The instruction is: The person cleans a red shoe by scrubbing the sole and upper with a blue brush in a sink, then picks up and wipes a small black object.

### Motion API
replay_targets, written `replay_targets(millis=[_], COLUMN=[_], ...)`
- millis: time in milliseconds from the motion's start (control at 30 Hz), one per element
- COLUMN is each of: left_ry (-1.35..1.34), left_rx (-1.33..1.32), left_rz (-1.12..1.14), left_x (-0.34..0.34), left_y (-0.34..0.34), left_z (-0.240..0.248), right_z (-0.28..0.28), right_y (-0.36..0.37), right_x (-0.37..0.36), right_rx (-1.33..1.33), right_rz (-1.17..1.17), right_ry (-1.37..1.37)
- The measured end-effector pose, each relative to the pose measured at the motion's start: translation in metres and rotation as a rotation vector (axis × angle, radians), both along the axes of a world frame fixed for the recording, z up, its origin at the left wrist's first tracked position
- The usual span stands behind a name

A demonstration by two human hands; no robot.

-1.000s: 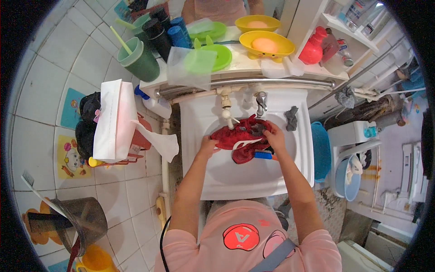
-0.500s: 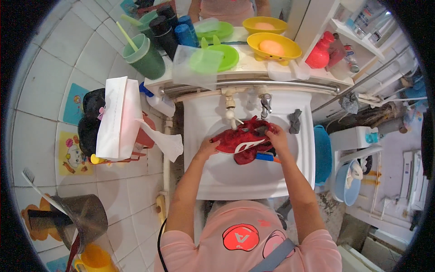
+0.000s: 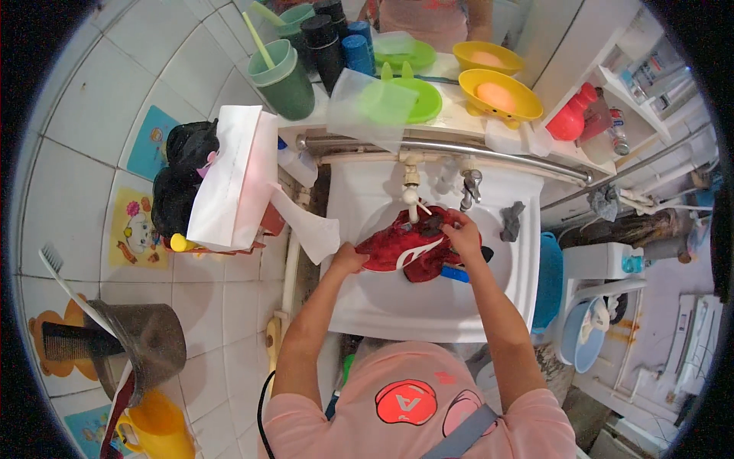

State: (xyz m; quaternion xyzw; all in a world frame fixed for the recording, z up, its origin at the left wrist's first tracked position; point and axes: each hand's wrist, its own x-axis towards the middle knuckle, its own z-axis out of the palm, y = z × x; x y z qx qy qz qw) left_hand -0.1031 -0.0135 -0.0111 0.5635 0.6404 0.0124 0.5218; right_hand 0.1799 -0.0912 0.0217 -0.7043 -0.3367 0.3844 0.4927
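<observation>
Over the white sink, I hold a wet-looking red shoe (image 3: 394,243) with a white curved stripe on its side. My left hand (image 3: 349,258) is closed on its left end. Fingers of my right hand (image 3: 462,234) are bent onto the opening at its right end. Beneath it another dark red piece (image 3: 423,269) shows, partly covered; I cannot tell whether it is a second shoe. A blue object (image 3: 455,274), perhaps a brush, lies in the sink below my right hand. The cream tap (image 3: 411,197) stands just behind the shoe.
A metal tap (image 3: 471,188) and a grey cloth (image 3: 512,221) are at the sink's back right. Tissue hangs from a white tissue box (image 3: 237,176) at the left. The shelf behind carries a green cup (image 3: 281,83) and a yellow soap dish (image 3: 501,98). A metal rail (image 3: 459,150) crosses below it.
The view has shifted, so the surroundings sit further right. Relative to the taps, the shoe and both hands have moved left. My right fingers are more bent over the shoe's opening.
</observation>
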Motion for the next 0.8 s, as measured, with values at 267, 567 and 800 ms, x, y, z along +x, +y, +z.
replay_targets(millis=[267,567,800], left_ry=[-0.195,-0.549,-0.595], left_rx=[-0.106,-0.133,-0.029], left_rz=[0.050,0.482,0.417], left_x=[-0.008,-0.002,0.004], left_y=[0.002,0.000,0.009], left_z=[-0.039,0.007,0.024], right_z=[-0.010,-0.042,-0.050], right_y=[-0.001,-0.017,-0.018], right_x=[0.006,-0.007,0.003], right_rx=[0.047,0.053,-0.144], right_rz=[0.015,-0.033,0.062], right_ry=[0.083,0.346,-0.063])
